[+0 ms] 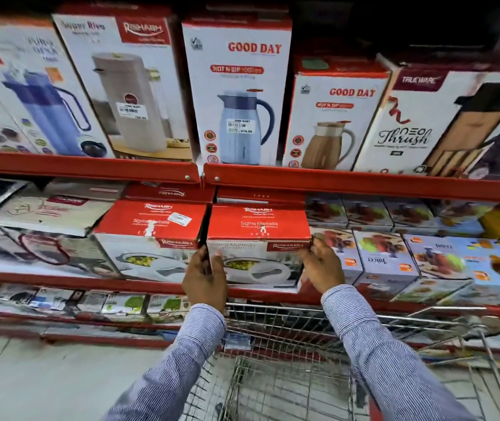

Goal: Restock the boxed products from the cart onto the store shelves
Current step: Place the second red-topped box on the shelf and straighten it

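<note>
- The left hand (204, 276) grips the left edge of a red-and-white Rishabh box (257, 238), thumb on the front face and fingers tucked into the gap beside it.
- The right hand (323, 265) clasps the same box at its right front corner, fingers curled round the side.
- Between the hands, the box sits on the middle shelf (60, 276), its front lower edge at the red shelf lip; its front shows a serving dish.
- Just left of the left hand stands a twin Rishabh box (151, 229), touching or nearly touching the held one, with a price sticker on its red top.
- Behind both, further red boxes (169, 192) lie deeper in the shelf.
- Right of the right hand, juicer boxes (385, 259) stand in rows on the same shelf.
- Above the hands, the upper shelf (364, 183) carries upright flask boxes: two marked Good Day (239, 86), one Super Riva (127, 86) to the left, and one Trueware (443, 123) to the right.
- Below the hands, between the striped sleeves (373, 338), the wire cart (288, 354) stands against the shelving; its basket shows bare mesh where visible, though its lower part runs out of view.
</note>
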Demonstrator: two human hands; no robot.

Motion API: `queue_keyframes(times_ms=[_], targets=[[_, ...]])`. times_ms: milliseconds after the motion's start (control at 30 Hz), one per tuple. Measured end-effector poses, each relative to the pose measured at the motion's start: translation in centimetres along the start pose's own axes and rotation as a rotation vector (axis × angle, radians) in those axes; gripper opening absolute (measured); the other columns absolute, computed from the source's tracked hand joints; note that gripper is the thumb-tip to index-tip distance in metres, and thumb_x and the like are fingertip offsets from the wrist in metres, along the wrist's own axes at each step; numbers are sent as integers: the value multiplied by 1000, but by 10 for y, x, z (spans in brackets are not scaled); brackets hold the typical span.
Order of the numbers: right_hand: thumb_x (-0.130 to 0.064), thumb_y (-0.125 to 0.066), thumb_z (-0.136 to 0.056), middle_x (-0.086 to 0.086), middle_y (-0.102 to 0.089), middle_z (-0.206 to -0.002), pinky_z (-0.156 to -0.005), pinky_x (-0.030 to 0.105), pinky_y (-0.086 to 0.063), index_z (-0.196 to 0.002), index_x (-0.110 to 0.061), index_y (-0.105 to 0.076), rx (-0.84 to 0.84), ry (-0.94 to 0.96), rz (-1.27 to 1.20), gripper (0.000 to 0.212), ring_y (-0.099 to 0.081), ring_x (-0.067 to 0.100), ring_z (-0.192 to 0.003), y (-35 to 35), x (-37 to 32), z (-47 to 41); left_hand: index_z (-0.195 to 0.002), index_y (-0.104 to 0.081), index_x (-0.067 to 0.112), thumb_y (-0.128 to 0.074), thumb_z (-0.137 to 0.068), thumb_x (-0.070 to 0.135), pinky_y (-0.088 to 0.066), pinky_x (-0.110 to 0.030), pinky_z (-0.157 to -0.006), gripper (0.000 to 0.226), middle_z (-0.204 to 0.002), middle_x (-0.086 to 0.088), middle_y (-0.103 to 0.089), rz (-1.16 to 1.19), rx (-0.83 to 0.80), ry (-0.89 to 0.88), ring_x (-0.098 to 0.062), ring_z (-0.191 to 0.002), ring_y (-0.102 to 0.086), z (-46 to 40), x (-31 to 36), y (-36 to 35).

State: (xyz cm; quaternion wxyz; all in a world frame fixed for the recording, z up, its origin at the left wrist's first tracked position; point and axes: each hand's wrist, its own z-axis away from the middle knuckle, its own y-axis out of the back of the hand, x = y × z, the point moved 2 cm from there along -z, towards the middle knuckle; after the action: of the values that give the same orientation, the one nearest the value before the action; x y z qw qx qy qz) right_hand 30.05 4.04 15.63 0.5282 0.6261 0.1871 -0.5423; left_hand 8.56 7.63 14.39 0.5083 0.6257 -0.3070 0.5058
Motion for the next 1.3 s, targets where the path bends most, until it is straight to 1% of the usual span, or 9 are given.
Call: queue_keyframes(times_ms=[67,400,700,867,967,1033,1133,1200,1300], targets=[[-19,-51,-91,3,-73,-101,-75,37,-53,-113,-24,-61,4,5,27,24,-68,28,-84,0,0,1,-125,-61,11,-56,-94,30,-48,-32,-86,37,-114,-15,-71,-49,-23,-12,-31,-103,-66,-2,-2,2],[-13,-50,-94,-7,-64,-113,-87,23,-39,-128,-22,-58,-32,1,11,36,-54,9,-98,-1,-7,19,-123,-65,6,-56,-95,31,-40,-22,-84,38,-110,-16,-73,-15,-37,5,-29,-100,-69,-10,-1,6],[-13,-47,-92,0,-69,-103,-73,30,-47,-124,-19,-59,-8,-43,54,34,-66,26,-94,0,-8,27,-121,-66,5,-56,-95,32,-36,-21,-89,39,-117,-19,-70,-15,-50,-17,-32,-108,-66,-7,-1,12],[-16,-47,-93,7,-70,-103,-87,41,-52,-132,-19,-52,-6,-83,61,40,-64,33,-105,-1,-12,30,-121,-65,5,-56,-95,32,-35,-21,-90,39,-119,-18,-69,-9,-71,-5,-32,-112,-64,-5,2,15],[-17,-47,-91,-1,-68,-100,-69,29,-47,-127,-19,-55,-18,-125,0,37,-62,18,-82,-3,-14,26,-124,-64,5,-56,-94,32,-38,-23,-95,40,-119,-17,-69,-8,-90,22,-30,-112,-64,-6,5,18],[-16,-48,-90,1,-69,-105,-62,24,-43,-123,-20,-57,-5,-134,-36,34,-62,16,-83,-2,-15,25,-124,-64,5,-59,-93,29,-43,-27,-97,40,-114,-17,-72,9,-86,39,-29,-108,-66,-5,12,23],[-13,-51,-90,2,-70,-110,-73,26,-48,-121,-20,-60,141,-99,-82,33,-66,25,-101,0,-22,29,-118,-67,8,-63,-90,22,-43,-22,-90,32,-107,-14,-74,53,-50,30,-27,-101,-68,-4,24,33],[-13,-56,-91,3,-66,-122,-88,26,-46,-125,-15,-58,326,-1,-143,35,-63,23,-111,3,-39,33,-112,-70,10,-64,-90,20,-44,-7,-76,25,-100,-11,-75,90,-4,-61,-18,-87,-67,-6,40,43],[-9,-57,-90,1,-67,-115,-90,19,-50,-120,-12,-61,418,253,-272,30,-64,13,-103,2,-86,36,-104,-72,12,-66,-88,17,-45,2,-61,18,-90,0,-72,192,47,-228,-1,-76,-63,-21,73,52]])
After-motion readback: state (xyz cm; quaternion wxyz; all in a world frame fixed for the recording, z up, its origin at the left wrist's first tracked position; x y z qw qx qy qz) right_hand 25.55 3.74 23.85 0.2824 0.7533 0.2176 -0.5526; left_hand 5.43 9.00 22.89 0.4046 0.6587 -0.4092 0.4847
